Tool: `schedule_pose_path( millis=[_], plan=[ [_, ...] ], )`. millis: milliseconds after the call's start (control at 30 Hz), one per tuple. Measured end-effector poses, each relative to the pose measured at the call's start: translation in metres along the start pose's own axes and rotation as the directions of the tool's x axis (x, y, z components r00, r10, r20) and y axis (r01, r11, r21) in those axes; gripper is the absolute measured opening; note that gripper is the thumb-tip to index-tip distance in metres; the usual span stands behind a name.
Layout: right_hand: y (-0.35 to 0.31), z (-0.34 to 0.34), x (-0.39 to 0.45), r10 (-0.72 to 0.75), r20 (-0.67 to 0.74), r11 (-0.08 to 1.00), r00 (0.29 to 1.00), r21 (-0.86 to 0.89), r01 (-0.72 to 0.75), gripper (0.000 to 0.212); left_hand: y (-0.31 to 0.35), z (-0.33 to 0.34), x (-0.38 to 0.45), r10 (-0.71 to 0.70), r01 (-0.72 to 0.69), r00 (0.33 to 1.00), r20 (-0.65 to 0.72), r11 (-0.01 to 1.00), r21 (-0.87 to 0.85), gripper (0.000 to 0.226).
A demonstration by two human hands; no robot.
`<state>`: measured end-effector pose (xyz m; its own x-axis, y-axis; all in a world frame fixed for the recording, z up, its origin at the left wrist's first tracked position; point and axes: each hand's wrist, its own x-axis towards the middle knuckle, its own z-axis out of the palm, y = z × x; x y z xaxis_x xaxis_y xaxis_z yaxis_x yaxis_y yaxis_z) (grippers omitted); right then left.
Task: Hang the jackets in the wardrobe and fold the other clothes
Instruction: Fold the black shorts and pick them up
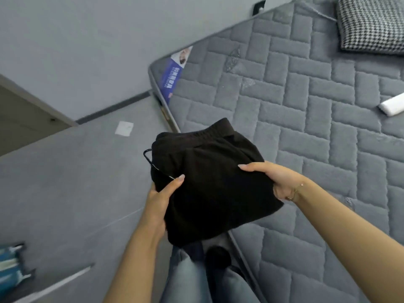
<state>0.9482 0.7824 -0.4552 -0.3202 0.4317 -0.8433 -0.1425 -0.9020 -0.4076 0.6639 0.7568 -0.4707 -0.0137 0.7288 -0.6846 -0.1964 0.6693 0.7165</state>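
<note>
Both hands, left hand [160,193] and right hand [277,180], grip one folded black fabric garment with an elastic waistband [209,182], thumbs on top, above the near-left edge of the grey quilted mattress [306,119], seemingly folding done, next laying it flat beside one far-right houndstooth cloth [371,22].

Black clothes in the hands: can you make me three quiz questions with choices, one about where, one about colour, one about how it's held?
1. Where is the houndstooth cushion?
A. on the mattress
B. on the floor
C. in the hands

2. What colour is the folded garment?
A. white
B. black
C. red

3. How is the garment held?
A. by the left hand only
B. lying untouched
C. by both hands

Answers: 1 A, it lies at the mattress's far corner. 2 B, the fabric is black all over. 3 C, the right hand also grips it, thumbs on top.
</note>
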Motion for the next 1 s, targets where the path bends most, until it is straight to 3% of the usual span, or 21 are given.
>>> schedule_pose_path(
  millis=[67,167,267,533,667,767,1000],
  plan=[
    [0.000,0.056,-0.018,-0.051,0.057,0.997,0.997,-0.047,0.054,0.026,0.020,-0.040,-0.046,0.068,-0.070,0.996,-0.053,0.997,-0.044,0.064],
    [0.002,0.141,-0.045,-0.132,0.153,0.981,0.979,-0.120,0.151,0.050,0.043,-0.099,-0.120,0.156,-0.170,0.974,-0.164,0.982,-0.079,0.072],
    [0.013,0.231,-0.075,-0.157,0.285,0.952,0.946,-0.212,0.222,0.061,0.054,-0.159,-0.204,0.233,-0.282,0.925,-0.301,0.950,-0.131,0.075],
    [0.113,0.468,-0.186,-0.063,0.606,0.805,0.793,-0.440,0.399,0.063,0.021,-0.298,-0.472,0.373,-0.628,0.656,-0.656,0.752,-0.200,0.065],
    [0.178,0.572,-0.253,0.064,0.734,0.721,0.677,-0.503,0.477,0.059,-0.003,-0.344,-0.605,0.382,-0.743,0.516,-0.767,0.645,-0.179,0.062],
    [0.213,0.648,-0.299,0.167,0.823,0.658,0.544,-0.504,0.560,0.062,-0.010,-0.373,-0.688,0.387,-0.808,0.393,-0.834,0.579,-0.112,0.055],
    [0.271,0.810,-0.381,0.391,0.881,0.588,0.267,-0.462,0.664,0.053,0.003,-0.437,-0.839,0.382,-0.867,0.100,-0.919,0.487,0.108,0.050]
  ],
)
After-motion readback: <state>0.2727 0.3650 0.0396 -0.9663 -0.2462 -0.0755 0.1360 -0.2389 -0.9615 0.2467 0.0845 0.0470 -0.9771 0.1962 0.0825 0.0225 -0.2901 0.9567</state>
